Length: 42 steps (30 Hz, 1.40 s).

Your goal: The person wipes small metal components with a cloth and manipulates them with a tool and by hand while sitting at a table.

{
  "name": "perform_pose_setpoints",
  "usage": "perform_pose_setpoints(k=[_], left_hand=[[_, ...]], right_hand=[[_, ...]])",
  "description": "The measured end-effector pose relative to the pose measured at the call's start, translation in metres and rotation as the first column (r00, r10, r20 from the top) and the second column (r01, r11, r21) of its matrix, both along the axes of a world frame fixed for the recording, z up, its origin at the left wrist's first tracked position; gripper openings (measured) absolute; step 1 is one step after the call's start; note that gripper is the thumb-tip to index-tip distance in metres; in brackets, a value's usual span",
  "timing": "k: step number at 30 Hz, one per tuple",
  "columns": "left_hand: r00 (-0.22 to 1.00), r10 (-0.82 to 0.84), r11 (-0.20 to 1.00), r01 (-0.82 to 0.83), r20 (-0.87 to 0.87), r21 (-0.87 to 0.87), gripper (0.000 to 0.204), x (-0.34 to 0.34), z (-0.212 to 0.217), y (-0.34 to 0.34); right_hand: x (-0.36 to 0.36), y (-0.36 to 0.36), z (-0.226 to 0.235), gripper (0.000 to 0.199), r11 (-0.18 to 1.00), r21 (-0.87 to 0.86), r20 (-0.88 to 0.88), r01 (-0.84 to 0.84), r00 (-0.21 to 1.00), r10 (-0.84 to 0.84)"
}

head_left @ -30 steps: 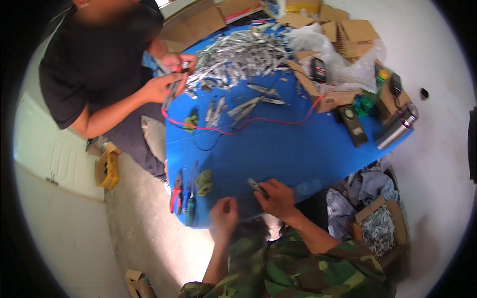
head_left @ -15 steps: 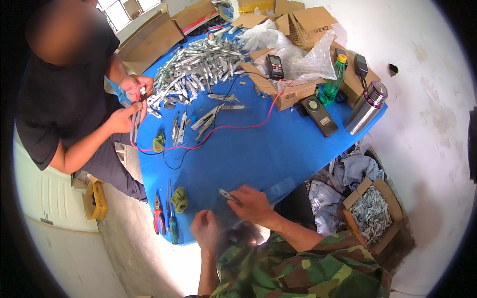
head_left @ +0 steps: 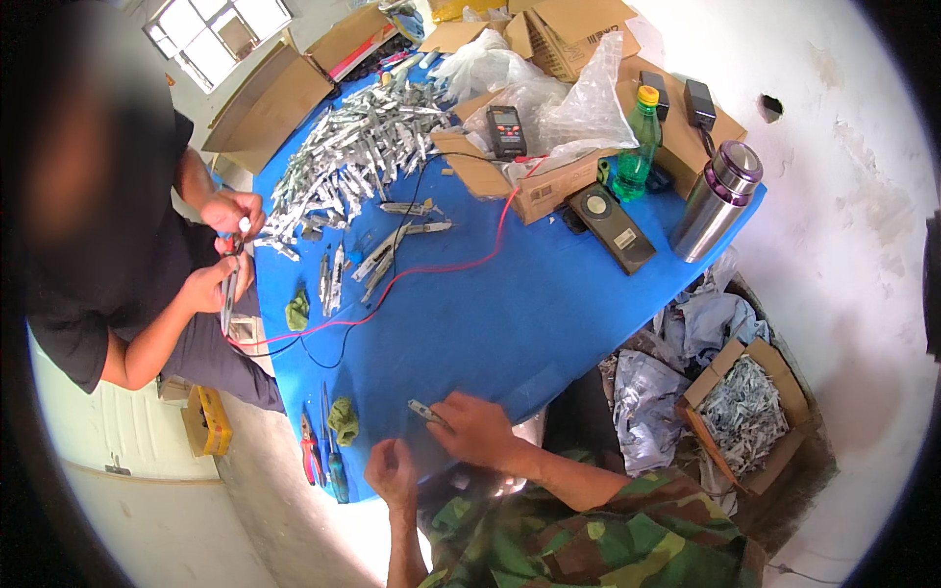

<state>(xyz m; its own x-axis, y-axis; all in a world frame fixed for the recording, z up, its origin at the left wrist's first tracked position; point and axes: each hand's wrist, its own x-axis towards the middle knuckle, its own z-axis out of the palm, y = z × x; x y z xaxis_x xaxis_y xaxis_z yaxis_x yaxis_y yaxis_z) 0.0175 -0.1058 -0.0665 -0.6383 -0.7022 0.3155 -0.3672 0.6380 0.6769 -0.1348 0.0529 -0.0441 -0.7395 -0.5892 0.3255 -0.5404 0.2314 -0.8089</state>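
My right hand (head_left: 477, 429) is over the near edge of the blue table (head_left: 470, 314), its fingers closed round a slim silvery strip (head_left: 427, 414) whose free end points left. Beside it, lower and to the left, my left hand (head_left: 392, 473) has its fingers curled together; whatever may be in them is hidden. A crumpled green cloth (head_left: 343, 421) lies left of my hands, along with red-handled pliers (head_left: 312, 453) and a green-handled screwdriver (head_left: 337, 472). Across on the left, a co-worker's hands (head_left: 221, 265) hold a similar strip and a probe on the red lead (head_left: 431, 270).
A big pile of silvery strips (head_left: 353, 147) covers the far left. At the back right are a handheld meter (head_left: 506, 131), open cardboard box (head_left: 564, 186), green bottle (head_left: 637, 147), dark device (head_left: 613, 230) and steel flask (head_left: 718, 201). A carton of strips (head_left: 740, 412) stands low right.
The whole view has shifted a little, so the table sits further left. My right hand keeps hold of the strip, and my left stays curled close by.
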Motion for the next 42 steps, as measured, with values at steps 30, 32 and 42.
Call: perform_pose_setpoints(k=[30, 32, 42], left_hand=[[0.998, 0.044, 0.999, -0.045, 0.048, 0.013, 0.016, -0.012, 0.009, 0.011], [0.998, 0.046, 0.999, -0.046, 0.052, 0.012, 0.016, -0.012, 0.009, 0.012], [0.996, 0.07, 0.997, -0.072, 0.049, 0.027, 0.014, -0.008, 0.002, 0.007]], right_hand=[[-0.004, 0.003, -0.007, 0.022, 0.995, -0.077, 0.067, -0.058, 0.996, 0.063], [-0.004, 0.003, -0.007, 0.022, 0.994, -0.085, 0.073, -0.063, 0.995, 0.069], [-0.005, 0.004, 0.0, 0.021, 0.996, -0.081, 0.057, -0.036, 0.998, 0.041]])
